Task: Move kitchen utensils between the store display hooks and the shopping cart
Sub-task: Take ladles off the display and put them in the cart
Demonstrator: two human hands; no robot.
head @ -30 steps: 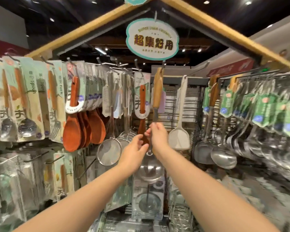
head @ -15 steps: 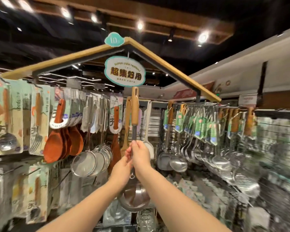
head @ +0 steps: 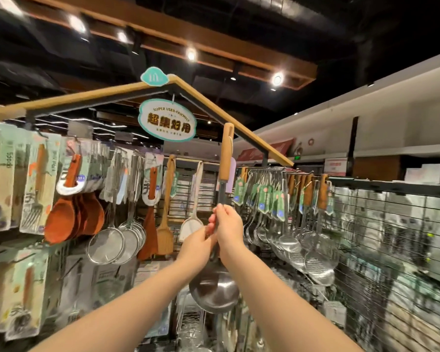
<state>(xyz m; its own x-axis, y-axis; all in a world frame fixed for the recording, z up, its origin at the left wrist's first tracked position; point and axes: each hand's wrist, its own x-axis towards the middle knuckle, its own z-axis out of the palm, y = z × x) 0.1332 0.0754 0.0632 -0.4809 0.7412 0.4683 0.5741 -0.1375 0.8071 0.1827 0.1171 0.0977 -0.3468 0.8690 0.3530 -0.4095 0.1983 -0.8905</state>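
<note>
The ladle (head: 222, 191) was held up at the centre of the view, with no cart in sight. Its metal shaft was gripped by the curled fingers of the right hand (head: 229, 224) and pinched just below, at 7 o'clock, by the left hand (head: 197, 246). A knock was judged the risk: held low on a smooth shaft, the tall handle could be tipped into the roof beam (head: 252, 138) at 12 o'clock, or the bowl swung into the tagged ladles (head: 288, 242) at 3 o'clock. The long axis was kept near vertical, wooden handle pointed to 12 o'clock, bowl to 6 o'clock.
</note>
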